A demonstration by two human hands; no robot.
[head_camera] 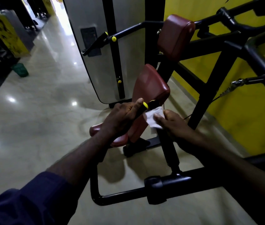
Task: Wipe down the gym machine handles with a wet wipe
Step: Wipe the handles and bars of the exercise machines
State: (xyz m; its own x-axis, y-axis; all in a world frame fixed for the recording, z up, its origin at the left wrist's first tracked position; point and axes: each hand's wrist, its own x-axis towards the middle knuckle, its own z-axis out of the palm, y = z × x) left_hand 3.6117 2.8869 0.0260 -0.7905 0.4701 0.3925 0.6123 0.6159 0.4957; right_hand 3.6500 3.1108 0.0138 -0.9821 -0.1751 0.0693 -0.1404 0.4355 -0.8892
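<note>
Left grip (122, 118): clenched round the black handle (140, 112), thumb lying up along it toward the yellow end cap (145, 105)
Right grip: right grip (174, 125) grasping the wet wipe (153, 118), thumb on top and fingers under, pressing it onto the bar
Floor (39, 111): pale glossy tile, light spots reflected on it
Wall (250, 119): yellow, to the right behind the machine
Machine frame (211, 88): black tubing, slanted post by the wall, more arms crossing at upper right
Weight cover (96, 70): grey upright panel behind the pads, black slot with yellow pins down its face
Lower bar (177, 181): black, runs across close to the viewer, curves down at its left end
Upright post (169, 150): black, rises from the lower bar to just under the wipe
Sleeve (23, 205): dark blue, on the left forearm, bottom left
Upper pad (175, 36): maroon, tilted, mounted high on the frame
Middle pad (151, 85): maroon, just behind the two hands
Seat pad (94, 129): maroon, low, partly hidden behind the left wrist
Green basket (20, 69): on the floor far left, blurred
Wipe position: white, crumpled, touching the handle just right of the left thumb, between both hands
Cable clip (235, 83): metal, at right, on a short black stub
</note>
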